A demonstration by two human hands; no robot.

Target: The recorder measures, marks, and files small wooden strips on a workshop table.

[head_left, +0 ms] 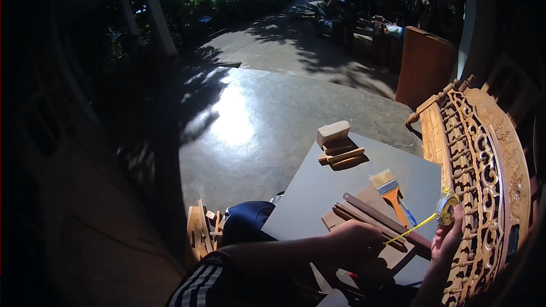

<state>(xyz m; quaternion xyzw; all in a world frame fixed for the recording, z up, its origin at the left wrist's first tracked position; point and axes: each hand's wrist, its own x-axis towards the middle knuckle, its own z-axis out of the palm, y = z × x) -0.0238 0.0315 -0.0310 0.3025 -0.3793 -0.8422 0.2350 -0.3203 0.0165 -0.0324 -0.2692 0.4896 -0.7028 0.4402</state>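
My right hand [446, 233] holds a tape measure [447, 207] upright near the right edge of a grey board [301, 187]. A yellow blade [416, 228] runs from it down-left to my left hand [361, 239], whose fingers are closed around its end, partly in shadow. Below and beside my left hand are dark wooden strips [369, 210] and a lighter brown wood piece [398, 260]. A wide paintbrush [391, 193] with an orange handle lies just beyond them, beside a thin blue item [408, 211].
Wood blocks [333, 132] sit at the board's far end. A carved wooden bench [483, 182] flanks the board on the right; a brown panel [424, 65] stands behind it. Wooden pieces [199, 233] are at lower left. Concrete floor [256, 102] stretches ahead toward trees.
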